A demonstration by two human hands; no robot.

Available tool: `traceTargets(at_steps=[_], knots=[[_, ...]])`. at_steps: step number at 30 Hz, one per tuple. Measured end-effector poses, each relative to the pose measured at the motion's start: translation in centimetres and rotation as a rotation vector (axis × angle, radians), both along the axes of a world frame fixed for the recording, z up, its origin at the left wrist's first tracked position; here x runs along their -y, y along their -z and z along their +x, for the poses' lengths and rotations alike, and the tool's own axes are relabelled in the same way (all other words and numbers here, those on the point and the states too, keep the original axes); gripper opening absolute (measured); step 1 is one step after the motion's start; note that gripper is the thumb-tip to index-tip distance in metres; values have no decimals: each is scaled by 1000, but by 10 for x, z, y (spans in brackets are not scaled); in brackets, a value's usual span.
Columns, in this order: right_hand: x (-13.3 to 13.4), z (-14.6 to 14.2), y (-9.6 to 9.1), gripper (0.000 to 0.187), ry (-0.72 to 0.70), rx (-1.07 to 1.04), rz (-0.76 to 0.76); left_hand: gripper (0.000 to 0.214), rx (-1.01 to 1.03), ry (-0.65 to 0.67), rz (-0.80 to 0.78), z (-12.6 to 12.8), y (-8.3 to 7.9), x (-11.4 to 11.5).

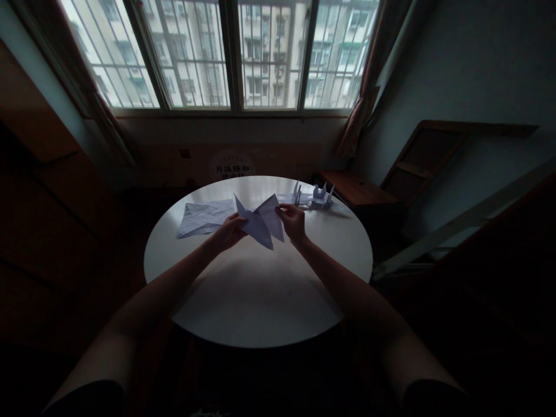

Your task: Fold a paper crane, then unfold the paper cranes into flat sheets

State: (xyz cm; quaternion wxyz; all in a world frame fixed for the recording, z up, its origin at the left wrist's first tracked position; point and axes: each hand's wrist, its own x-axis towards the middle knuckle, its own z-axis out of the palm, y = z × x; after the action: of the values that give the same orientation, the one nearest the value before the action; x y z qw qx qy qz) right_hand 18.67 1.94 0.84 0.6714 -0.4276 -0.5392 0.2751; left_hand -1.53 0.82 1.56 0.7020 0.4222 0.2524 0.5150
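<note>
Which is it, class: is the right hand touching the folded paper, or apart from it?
Touching. The head view shows the right hand pinching the right edge of the folded paper, with no gap between them.

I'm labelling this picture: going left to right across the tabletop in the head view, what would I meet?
Creased paper sheet, left hand, folded paper held in both hands, right hand, rightmost standing paper shapes.
</note>
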Motion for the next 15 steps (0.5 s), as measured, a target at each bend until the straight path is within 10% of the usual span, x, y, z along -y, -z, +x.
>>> traceTargets(at_steps=[15], knots=[[3, 3, -4, 38, -1, -111, -30, 34, -42, 46, -6, -2, 0, 1]])
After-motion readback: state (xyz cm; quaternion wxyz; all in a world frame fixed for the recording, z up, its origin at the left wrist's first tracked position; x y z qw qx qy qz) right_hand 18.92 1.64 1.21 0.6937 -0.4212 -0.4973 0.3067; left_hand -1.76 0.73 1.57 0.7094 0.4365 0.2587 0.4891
